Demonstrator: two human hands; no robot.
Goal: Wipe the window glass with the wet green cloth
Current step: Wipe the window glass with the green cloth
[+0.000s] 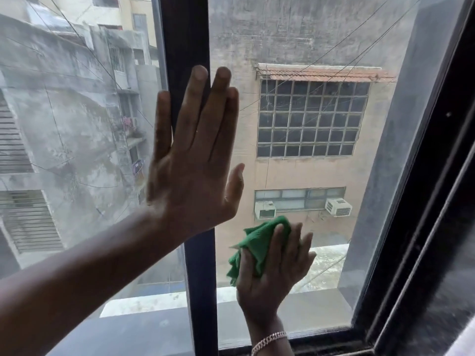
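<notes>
Green cloth: the green cloth (257,249) is bunched under the right hand (275,273), pressed to the lower part of the right pane, just right of the dark centre bar.
Right hand: fingers spread over the cloth, palm toward the glass, pinning the fabric against it; folds stick out past the thumb side and above the fingertips.
Left hand: the left hand (191,160) lies flat and open, fingers straight and nearly together, thumb apart. It covers the centre bar (190,34), with the little finger over the left pane and the index finger and thumb over the right pane. It holds nothing.
Wrist: a chain bracelet (268,340) circles the right wrist near the bottom edge.
Edges: the window glass (295,34) on the right is bounded by the centre bar on its left, a black frame (421,227) slanting down its right side, and a dark sill rail along the bottom, close below the right wrist.
Open room: bare glass stretches above and to the right of the cloth, up to the top of the view; the left forearm crosses the lower left pane.
Surface: the left pane looks hazy and greyish; the right pane shows clearer, with a dull strip beside the right frame.
Outside: a beige building (282,173) with a gridded window, a tiled awning and two air conditioner units; grey concrete blocks at left; thin cables cross the view.
</notes>
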